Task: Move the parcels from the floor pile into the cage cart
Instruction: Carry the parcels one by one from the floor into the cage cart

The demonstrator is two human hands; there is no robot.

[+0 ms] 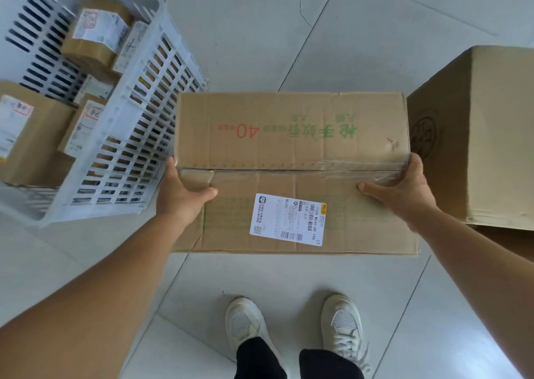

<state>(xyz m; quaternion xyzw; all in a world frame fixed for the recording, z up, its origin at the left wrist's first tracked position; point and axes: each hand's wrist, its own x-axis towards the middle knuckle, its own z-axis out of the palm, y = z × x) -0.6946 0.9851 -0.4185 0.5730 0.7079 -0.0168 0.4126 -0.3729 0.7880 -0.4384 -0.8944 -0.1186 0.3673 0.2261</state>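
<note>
Floor: pale grey tiles with thin dark joints, running diagonally; a short crack near 12 o'clock.
Cage cart: white slotted plastic walls, at 10 o'clock, tilted in the wide-angle view; left and top parts cut off by the frame edge.
Cart contents: several brown taped parcels with white labels, lying at mixed angles; exact count hard to tell through the slots.
Large carton: brown cardboard, dead centre, just right of the cart wall; long axis from 9 to 3 o'clock.
Facing: top face up, green and red print including "40" reading upside down, so its printed top edge points toward 6 o'clock.
Shipping label: white, on the near flap, barcodes toward 3 o'clock; small text unreadable.
Seam: clear tape along the centre joint, wrinkled at the right end.
Left hand: clasps the carton's left end, thumb flat on the near flap, fingers hidden round the side.
Right hand: clasps the right end, thumb on top, fingers out of sight behind the edge.
Lifted or resting: cannot tell; underside hidden.
Second carton: taller brown box at 3 o'clock, faint round stamp on its side, cut off at right.
Shoes: 2 white trainers at 6 o'clock, dark trouser legs above them.
</note>
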